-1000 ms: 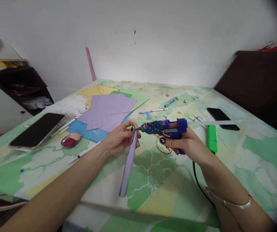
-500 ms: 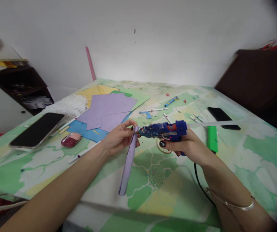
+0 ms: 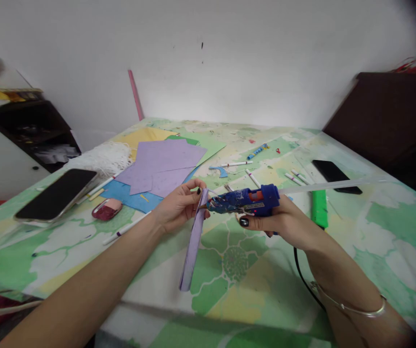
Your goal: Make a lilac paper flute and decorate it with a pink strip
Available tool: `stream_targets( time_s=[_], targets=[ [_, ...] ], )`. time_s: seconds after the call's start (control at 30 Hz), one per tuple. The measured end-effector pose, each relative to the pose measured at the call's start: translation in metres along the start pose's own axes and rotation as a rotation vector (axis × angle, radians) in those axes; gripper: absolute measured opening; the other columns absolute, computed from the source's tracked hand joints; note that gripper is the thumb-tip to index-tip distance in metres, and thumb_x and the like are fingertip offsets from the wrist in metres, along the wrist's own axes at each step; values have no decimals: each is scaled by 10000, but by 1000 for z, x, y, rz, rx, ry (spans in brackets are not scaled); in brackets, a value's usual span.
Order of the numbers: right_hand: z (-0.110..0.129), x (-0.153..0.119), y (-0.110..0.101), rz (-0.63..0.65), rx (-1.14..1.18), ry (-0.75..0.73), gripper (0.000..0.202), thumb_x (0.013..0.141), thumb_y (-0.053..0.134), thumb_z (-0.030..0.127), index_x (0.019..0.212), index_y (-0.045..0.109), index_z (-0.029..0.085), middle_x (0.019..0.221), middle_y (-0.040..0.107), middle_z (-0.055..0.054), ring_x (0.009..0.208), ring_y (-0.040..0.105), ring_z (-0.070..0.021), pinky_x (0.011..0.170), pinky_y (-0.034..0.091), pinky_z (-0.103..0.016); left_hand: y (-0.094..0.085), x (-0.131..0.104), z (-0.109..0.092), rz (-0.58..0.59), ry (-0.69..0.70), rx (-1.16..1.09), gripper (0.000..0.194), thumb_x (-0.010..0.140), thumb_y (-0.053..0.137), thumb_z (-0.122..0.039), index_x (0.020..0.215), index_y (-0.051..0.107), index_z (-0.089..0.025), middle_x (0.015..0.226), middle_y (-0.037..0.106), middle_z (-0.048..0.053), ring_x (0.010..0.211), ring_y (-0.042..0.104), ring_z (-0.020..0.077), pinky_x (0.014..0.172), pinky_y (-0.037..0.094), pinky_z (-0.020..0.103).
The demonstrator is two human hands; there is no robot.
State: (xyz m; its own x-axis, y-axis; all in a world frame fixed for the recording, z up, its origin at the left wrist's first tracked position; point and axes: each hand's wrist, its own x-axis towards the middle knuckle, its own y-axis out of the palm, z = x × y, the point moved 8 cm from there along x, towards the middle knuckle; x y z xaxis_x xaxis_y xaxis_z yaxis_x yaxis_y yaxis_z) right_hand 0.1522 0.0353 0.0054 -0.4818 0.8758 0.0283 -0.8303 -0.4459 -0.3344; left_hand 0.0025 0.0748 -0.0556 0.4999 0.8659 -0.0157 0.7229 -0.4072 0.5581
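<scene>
My left hand (image 3: 180, 207) pinches the upper end of a rolled lilac paper strip (image 3: 193, 244), which slants down toward the table's near edge. My right hand (image 3: 283, 220) grips a blue hot glue gun (image 3: 246, 199) with a clear glue stick (image 3: 323, 185) sticking out of its back. The gun's nozzle touches the top of the strip right beside my left fingertips. A black cord (image 3: 302, 280) runs down from the gun along my right forearm.
A green floral tablecloth (image 3: 236, 270) covers the table. Lilac, blue and yellow paper sheets (image 3: 164, 166) lie at the back left, beside a black phone (image 3: 57, 193) and a small red case (image 3: 107, 209). Markers (image 3: 253, 178), a green tool (image 3: 319, 208) and a second phone (image 3: 334, 176) lie to the right.
My right hand has lowered the glue gun slightly and pushed it leftward, bringing the nozzle onto the top of the paper strip. My left hand has stayed in place.
</scene>
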Motion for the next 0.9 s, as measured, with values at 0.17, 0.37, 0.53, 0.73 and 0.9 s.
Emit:
stream_targets(
  time_s=[0.17,0.37,0.53,0.73,0.9],
  targets=[
    [0,0,-1,-7,-10,12,97,701,682,243,744,641,166,525,475,49,448,372,-67,409,288,-211,-1,0,0,-6,-5,2,125,791,626,-94,860,563,-177,677,644,-20,502,614,95,487,570,223],
    [-1,-2,-12,-63,19,22,191,654,720,300,794,684,174,601,581,10,461,425,-82,383,295,-213,-5,0,-2,-11,2,20,119,804,626,-131,889,563,-185,716,647,-12,560,644,112,547,576,240],
    [-1,-4,-17,-87,39,18,174,630,732,264,785,697,194,634,617,6,486,472,-92,386,320,-206,-8,1,-4,-25,18,47,115,798,629,-133,878,555,-171,740,637,-5,606,654,118,584,565,236],
    [0,-4,-21,-126,86,-4,187,619,741,288,746,668,171,637,624,-15,472,482,-93,375,330,-209,-10,2,-5,-80,4,65,196,739,680,-127,860,533,-172,717,654,4,609,659,131,553,524,201],
    [2,-6,-36,-332,-17,-81,228,660,693,363,772,615,181,661,602,-19,534,518,-136,464,388,-261,-15,1,-10,-153,43,89,185,731,690,-158,851,550,-169,707,660,9,642,621,97,580,497,171]
  ],
)
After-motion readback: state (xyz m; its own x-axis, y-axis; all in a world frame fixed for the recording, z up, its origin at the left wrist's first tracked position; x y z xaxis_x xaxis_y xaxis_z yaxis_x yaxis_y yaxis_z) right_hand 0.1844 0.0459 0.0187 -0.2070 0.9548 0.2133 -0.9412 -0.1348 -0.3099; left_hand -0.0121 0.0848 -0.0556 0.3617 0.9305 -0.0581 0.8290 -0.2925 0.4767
